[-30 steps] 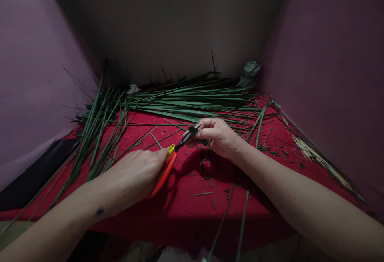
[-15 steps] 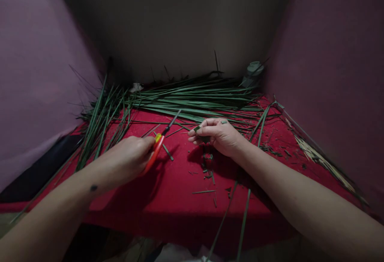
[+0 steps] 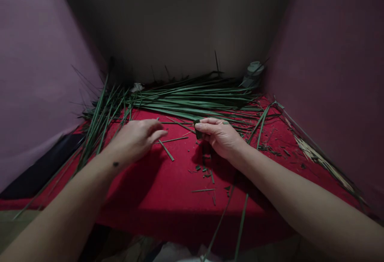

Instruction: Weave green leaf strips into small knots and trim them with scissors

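My right hand point(image 3: 220, 136) pinches a small, dark green folded piece of leaf point(image 3: 198, 129) between thumb and fingertips, just above the red cloth. A thin green band circles one of its fingers. My left hand point(image 3: 141, 137) hovers to the left, thumb and forefinger apart, with nothing seen in it; its other fingers are partly hidden. Just right of it, thin cut leaf strips point(image 3: 166, 150) lie on the cloth. Small leaf scraps point(image 3: 205, 170) are scattered below my right hand. The red-handled cutting tool, seen earlier, does not show.
Long green leaves point(image 3: 186, 104) are heaped along the back, with another bunch point(image 3: 97, 120) at left. A pale container point(image 3: 253, 74) stands in the back right corner. Pale thin sticks point(image 3: 324, 160) lie along the right side, a dark flat object point(image 3: 42, 168) at left. Walls enclose the red-covered table point(image 3: 135, 198).
The red-and-yellow-handled cutting tool has left my left hand and is out of sight. That hand's fingers have loosened. My right hand has turned the leaf piece more upright.
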Demonstrator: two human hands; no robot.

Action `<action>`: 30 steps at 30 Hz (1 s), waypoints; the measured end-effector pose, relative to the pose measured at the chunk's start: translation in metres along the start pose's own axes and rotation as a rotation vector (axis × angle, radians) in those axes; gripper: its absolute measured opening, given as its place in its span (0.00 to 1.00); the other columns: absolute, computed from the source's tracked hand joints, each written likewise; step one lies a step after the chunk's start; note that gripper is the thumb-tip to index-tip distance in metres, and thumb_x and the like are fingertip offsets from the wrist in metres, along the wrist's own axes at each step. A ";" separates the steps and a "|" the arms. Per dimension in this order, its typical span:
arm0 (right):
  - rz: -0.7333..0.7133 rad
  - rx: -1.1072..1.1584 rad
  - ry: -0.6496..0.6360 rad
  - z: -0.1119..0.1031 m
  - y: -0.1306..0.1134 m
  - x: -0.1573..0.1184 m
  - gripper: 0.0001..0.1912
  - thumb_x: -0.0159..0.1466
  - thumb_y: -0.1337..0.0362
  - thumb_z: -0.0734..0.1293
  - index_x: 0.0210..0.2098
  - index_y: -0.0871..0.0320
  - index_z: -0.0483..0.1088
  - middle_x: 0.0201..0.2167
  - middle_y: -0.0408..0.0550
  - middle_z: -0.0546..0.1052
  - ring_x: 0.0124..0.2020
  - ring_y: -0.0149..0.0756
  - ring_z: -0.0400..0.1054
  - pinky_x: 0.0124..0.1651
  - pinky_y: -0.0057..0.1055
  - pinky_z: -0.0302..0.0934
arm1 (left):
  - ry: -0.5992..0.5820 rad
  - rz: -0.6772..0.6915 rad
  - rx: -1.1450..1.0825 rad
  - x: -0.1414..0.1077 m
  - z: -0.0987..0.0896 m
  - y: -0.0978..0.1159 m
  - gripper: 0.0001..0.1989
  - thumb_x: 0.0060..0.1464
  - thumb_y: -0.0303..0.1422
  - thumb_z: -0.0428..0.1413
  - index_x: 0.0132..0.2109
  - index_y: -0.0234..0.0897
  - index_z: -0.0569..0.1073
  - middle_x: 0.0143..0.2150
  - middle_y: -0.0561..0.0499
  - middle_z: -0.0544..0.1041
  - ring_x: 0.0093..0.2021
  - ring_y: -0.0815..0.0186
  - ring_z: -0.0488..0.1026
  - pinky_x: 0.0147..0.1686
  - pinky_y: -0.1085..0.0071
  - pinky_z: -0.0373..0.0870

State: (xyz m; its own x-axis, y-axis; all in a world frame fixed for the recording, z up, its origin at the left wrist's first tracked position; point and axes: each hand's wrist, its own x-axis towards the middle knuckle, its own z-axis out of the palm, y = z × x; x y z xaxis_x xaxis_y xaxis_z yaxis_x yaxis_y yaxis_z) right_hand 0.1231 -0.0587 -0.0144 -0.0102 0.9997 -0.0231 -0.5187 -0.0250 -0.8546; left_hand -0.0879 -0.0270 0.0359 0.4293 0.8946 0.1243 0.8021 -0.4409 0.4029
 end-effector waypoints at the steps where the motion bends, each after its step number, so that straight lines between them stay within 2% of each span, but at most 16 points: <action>1: 0.001 0.023 0.013 0.001 0.000 -0.001 0.10 0.42 0.67 0.76 0.22 0.59 0.72 0.18 0.39 0.73 0.21 0.25 0.64 0.27 0.26 0.55 | -0.065 0.017 -0.157 0.001 0.005 0.014 0.12 0.49 0.41 0.54 0.36 0.38 0.75 0.33 0.48 0.77 0.32 0.64 0.72 0.29 0.72 0.64; 4: 0.000 0.091 0.038 0.002 0.000 -0.002 0.10 0.41 0.68 0.75 0.23 0.58 0.72 0.19 0.39 0.73 0.22 0.26 0.65 0.28 0.26 0.57 | -0.223 -0.080 -0.600 0.004 0.025 0.049 0.14 0.47 0.41 0.56 0.37 0.36 0.73 0.27 0.52 0.74 0.23 0.68 0.69 0.19 0.75 0.61; 7: -0.002 0.123 0.036 0.002 0.001 -0.001 0.11 0.41 0.68 0.75 0.23 0.58 0.71 0.21 0.39 0.74 0.23 0.27 0.66 0.29 0.26 0.58 | -0.230 -0.118 -0.739 0.007 0.043 0.064 0.13 0.46 0.40 0.58 0.31 0.33 0.71 0.22 0.54 0.71 0.16 0.73 0.63 0.15 0.76 0.58; 10: 0.015 0.126 0.052 0.003 0.001 -0.001 0.11 0.41 0.67 0.75 0.23 0.58 0.70 0.20 0.39 0.73 0.22 0.27 0.65 0.27 0.26 0.57 | -0.114 -0.129 -0.785 0.007 0.053 0.064 0.11 0.48 0.36 0.57 0.25 0.33 0.68 0.18 0.56 0.68 0.14 0.75 0.60 0.15 0.77 0.56; 13: 0.031 0.148 0.097 0.004 0.001 -0.002 0.12 0.40 0.69 0.74 0.23 0.58 0.69 0.18 0.37 0.71 0.21 0.26 0.63 0.25 0.26 0.55 | -0.033 -0.138 -0.843 0.007 0.058 0.060 0.10 0.48 0.34 0.56 0.24 0.34 0.67 0.17 0.56 0.68 0.16 0.74 0.61 0.17 0.76 0.57; 22: -0.045 0.065 0.169 0.001 0.001 0.001 0.09 0.42 0.70 0.72 0.22 0.60 0.68 0.19 0.38 0.70 0.21 0.24 0.61 0.28 0.26 0.54 | 0.006 -0.194 -0.887 0.010 0.054 0.056 0.10 0.47 0.33 0.58 0.24 0.34 0.67 0.17 0.57 0.67 0.16 0.75 0.61 0.18 0.76 0.56; 30: 0.019 0.002 0.149 0.002 0.002 0.000 0.08 0.43 0.69 0.71 0.21 0.60 0.67 0.18 0.41 0.72 0.20 0.26 0.64 0.25 0.25 0.54 | 0.048 -0.166 -1.027 0.022 0.045 0.046 0.07 0.44 0.30 0.58 0.24 0.33 0.68 0.20 0.56 0.68 0.19 0.74 0.62 0.19 0.76 0.59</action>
State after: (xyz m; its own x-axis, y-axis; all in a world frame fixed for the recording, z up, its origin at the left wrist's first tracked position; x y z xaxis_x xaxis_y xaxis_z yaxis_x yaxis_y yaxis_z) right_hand 0.1201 -0.0589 -0.0149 0.1063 0.9875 -0.1163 -0.5215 -0.0442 -0.8521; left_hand -0.0227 -0.0306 0.0168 0.3109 0.9501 0.0233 0.1006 -0.0573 0.9933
